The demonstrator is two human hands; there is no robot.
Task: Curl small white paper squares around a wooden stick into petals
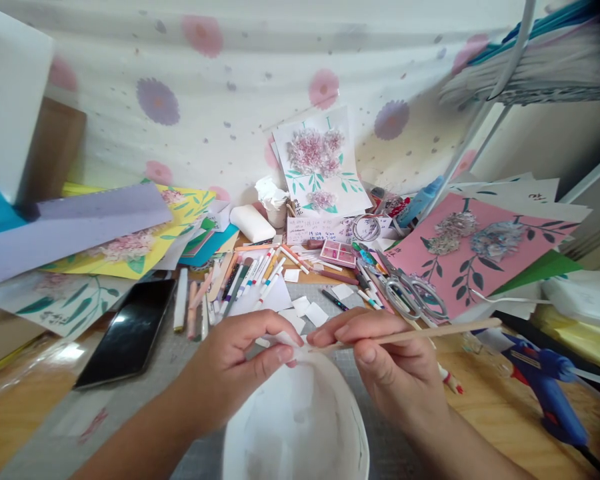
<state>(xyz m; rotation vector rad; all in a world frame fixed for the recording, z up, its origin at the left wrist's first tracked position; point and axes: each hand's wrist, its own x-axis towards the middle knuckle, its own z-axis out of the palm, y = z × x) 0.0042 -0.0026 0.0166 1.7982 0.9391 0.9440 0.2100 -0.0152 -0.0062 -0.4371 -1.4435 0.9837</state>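
Over a white bowl (359, 417), my left hand (240, 363) pinches a small piece of white paper (303, 353) between thumb and fingers. My right hand (400, 373) is closed round a thin wooden stick (460, 327), its tip pointing left and meeting the paper or coming very near it. Whether the tip touches is hard to make out. Just beyond my fingertips, several small white paper squares (317, 314) lie on the grey mat.
Markers (250, 273) and silver scissors (413, 297) lie beyond the bowl. To the left is a black phone (130, 333); on the right, a blue glue gun (545, 380). Flower pictures, one on pink paper (485, 267), stand around. A pink palette (338, 253) sits behind.
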